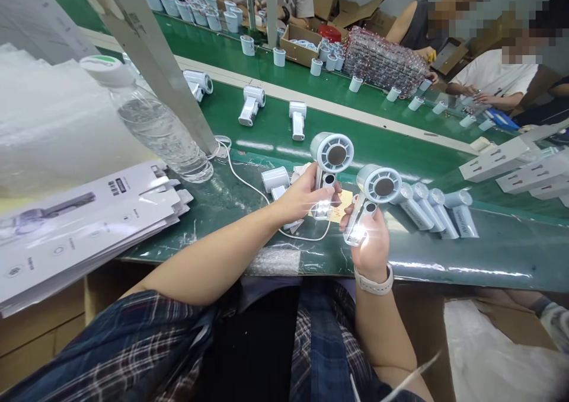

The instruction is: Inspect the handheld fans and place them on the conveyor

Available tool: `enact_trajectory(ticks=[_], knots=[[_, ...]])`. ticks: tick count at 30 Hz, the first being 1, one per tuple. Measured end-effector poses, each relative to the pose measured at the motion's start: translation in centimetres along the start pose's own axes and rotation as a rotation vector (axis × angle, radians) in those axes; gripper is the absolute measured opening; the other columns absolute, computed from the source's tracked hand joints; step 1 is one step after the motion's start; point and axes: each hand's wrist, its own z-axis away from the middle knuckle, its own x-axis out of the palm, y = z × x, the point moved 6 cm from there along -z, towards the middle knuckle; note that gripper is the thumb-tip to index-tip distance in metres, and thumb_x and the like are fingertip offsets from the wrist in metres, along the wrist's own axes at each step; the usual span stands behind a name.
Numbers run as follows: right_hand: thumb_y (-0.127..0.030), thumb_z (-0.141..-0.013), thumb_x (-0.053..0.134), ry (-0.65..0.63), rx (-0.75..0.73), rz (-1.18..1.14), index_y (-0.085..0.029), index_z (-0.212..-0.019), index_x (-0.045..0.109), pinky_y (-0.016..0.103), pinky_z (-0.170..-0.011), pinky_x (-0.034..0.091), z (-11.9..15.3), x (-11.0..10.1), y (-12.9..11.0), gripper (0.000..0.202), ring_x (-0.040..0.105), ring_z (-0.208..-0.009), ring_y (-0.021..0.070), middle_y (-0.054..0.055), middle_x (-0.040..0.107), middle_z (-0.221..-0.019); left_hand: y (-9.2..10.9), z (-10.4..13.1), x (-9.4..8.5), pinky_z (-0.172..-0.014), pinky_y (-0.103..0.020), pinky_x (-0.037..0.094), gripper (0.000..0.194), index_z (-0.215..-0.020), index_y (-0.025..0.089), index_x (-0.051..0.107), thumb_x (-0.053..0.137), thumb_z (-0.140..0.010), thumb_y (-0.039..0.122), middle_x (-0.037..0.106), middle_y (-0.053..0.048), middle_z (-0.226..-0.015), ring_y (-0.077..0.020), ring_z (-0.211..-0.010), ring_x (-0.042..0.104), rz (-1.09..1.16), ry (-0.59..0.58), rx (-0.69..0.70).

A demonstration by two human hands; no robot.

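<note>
My left hand (303, 197) is closed round the handle of a light-blue handheld fan (320, 153), its round head facing up toward me. A second handheld fan (368, 182) of the same kind is gripped in my right hand (372, 242), to the right and slightly nearer. Both handles catch a bright glare. Just left of my left hand, another fan (275, 179) lies on the green bench (222, 212). A white cable (246, 184) runs over the bench past my left hand. Beneath the two fans, a yellowish paper note (342, 205) with red writing is partly hidden.
A water bottle (155, 123) and a stack of printed boxes (89, 224) stand left, beside a metal post (146, 52). Several fans (438, 209) lie in a row at right. Fans and blue-white cups ride the green belt (267, 132). Other people sit across it.
</note>
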Motion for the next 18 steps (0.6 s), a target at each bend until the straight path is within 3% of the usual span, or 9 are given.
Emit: enact_trajectory(ticks=[5, 9, 14, 16, 18], knots=[[-0.037, -0.085, 0.074, -0.003, 0.009, -0.005, -0.024, -0.096, 0.069, 0.029, -0.054, 0.048, -0.1, 0.1, 0.0, 0.018, 0.056, -0.059, 0.0141, -0.002, 0.064, -0.072, -0.4, -0.1, 0.0, -0.087, -0.044, 0.058, 0.040, -0.111, 0.019, 0.046, 0.075, -0.088, 0.036, 0.069, -0.009, -0.109, -0.0232, -0.092, 0.073, 0.014, -0.057, -0.003], [-0.037, -0.087, 0.075, -0.004, -0.010, -0.021, -0.022, -0.099, 0.070, 0.028, -0.056, 0.051, -0.1, -0.2, 0.3, 0.020, 0.059, -0.060, 0.0131, -0.001, 0.067, -0.076, -0.3, -0.1, -0.1, -0.085, -0.042, 0.057, 0.037, -0.111, 0.019, 0.047, 0.074, -0.088, 0.032, 0.068, -0.010, -0.112, -0.0238, -0.095, 0.074, -0.053, -0.017, -0.023], [-0.057, -0.091, 0.070, -0.062, 0.051, -0.152, -0.023, -0.104, 0.067, 0.028, -0.047, 0.049, -0.4, -0.3, 0.9, 0.036, 0.060, -0.052, 0.0140, 0.001, 0.073, -0.079, -0.3, 0.3, -0.4, -0.070, -0.037, 0.056, 0.063, -0.117, 0.020, 0.044, 0.086, -0.079, 0.049, 0.070, -0.009, -0.101, -0.0234, -0.080, 0.073, -0.123, 0.084, -0.107], [-0.065, -0.093, 0.065, -0.080, 0.108, -0.203, -0.022, -0.102, 0.071, 0.031, -0.052, 0.055, -0.5, -0.3, 1.2, 0.044, 0.066, -0.059, 0.0169, 0.004, 0.076, -0.083, -0.5, 0.4, -0.3, -0.063, -0.035, 0.054, 0.062, -0.112, 0.022, 0.042, 0.081, -0.081, 0.058, 0.071, -0.006, -0.093, -0.0210, -0.070, 0.071, -0.066, 0.078, -0.125], [-0.065, -0.093, 0.066, -0.054, 0.125, -0.218, -0.023, -0.104, 0.075, 0.038, -0.069, 0.064, -0.6, -0.4, 1.3, 0.044, 0.075, -0.080, 0.0223, 0.007, 0.079, -0.096, -0.6, 0.5, 0.1, -0.059, -0.034, 0.054, 0.053, -0.106, 0.023, 0.041, 0.070, -0.087, 0.063, 0.072, -0.003, -0.086, -0.0203, -0.065, 0.070, 0.031, 0.035, -0.126]])
